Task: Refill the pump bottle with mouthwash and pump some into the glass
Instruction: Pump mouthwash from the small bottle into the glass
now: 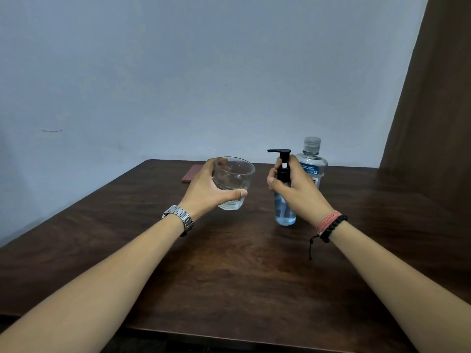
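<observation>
My left grip [211, 186] wraps the smooth, breakable glass [233, 182] low around its wall; my right grip [293, 184] clamps the light pump bottle [285, 200] at its neck.

Left hand [204, 191]: raised forward, fingers and thumb curled round the glass [233, 183], thumb across its near side.
Right hand [293, 188]: fingers wrapped round the neck of the pump bottle [284, 194].
Arms: both bare forearms stretch forward, well apart, a watch on the left wrist, bracelets on the right.
</observation>
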